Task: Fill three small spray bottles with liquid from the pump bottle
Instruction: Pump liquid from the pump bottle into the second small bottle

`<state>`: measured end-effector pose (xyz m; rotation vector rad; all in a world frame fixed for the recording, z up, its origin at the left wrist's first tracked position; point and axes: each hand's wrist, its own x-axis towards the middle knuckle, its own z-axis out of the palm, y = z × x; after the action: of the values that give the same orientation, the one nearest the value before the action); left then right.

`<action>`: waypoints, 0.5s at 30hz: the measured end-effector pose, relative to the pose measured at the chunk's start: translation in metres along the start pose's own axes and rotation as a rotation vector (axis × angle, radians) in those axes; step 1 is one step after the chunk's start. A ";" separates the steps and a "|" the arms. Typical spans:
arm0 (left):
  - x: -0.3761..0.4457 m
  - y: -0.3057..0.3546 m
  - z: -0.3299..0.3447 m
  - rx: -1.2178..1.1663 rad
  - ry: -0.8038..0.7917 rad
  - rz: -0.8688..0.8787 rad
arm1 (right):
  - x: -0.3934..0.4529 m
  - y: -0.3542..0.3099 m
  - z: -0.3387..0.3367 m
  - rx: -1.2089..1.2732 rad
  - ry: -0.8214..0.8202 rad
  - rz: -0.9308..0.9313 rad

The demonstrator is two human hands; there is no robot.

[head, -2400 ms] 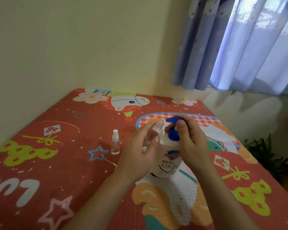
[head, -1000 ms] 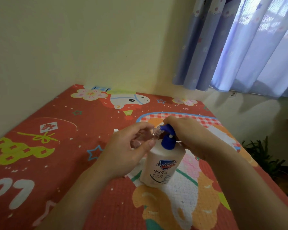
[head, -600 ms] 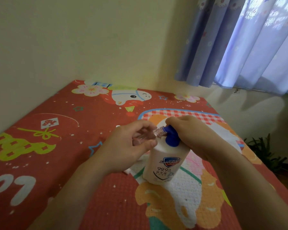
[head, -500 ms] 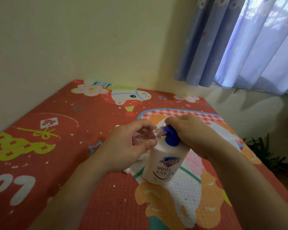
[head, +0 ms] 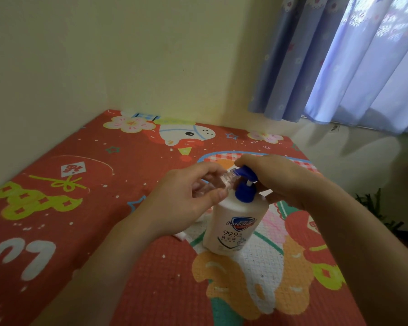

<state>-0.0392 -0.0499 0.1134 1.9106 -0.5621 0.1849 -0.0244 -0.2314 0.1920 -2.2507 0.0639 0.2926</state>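
Observation:
A white pump bottle (head: 233, 228) with a blue pump head (head: 245, 182) stands on the red patterned mat (head: 80, 208). My left hand (head: 186, 201) holds a small clear spray bottle (head: 224, 181), uncapped and tilted, its open neck at the pump's nozzle. My right hand (head: 276, 180) lies over the blue pump head, palm down. A small white piece (head: 180, 235) peeks out on the mat under my left wrist. The other spray bottles are hidden behind my left hand.
The mat's far and left edges meet a cream wall (head: 127, 55). Blue curtains (head: 339, 57) hang at the back right. To the right the mat ends, and a green plant (head: 375, 215) stands on the floor beyond its edge.
The pump head has risen a little, so its white stem shows. Both hands keep their hold. The standing spray bottle seen 2.4 s ago is now hidden behind my left hand.

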 end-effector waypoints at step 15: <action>0.001 -0.001 -0.002 -0.030 -0.025 -0.041 | 0.001 0.003 0.003 -0.066 -0.011 -0.015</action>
<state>-0.0372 -0.0484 0.1137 1.8957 -0.5391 0.1259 -0.0249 -0.2313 0.1878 -2.3144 0.0320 0.3027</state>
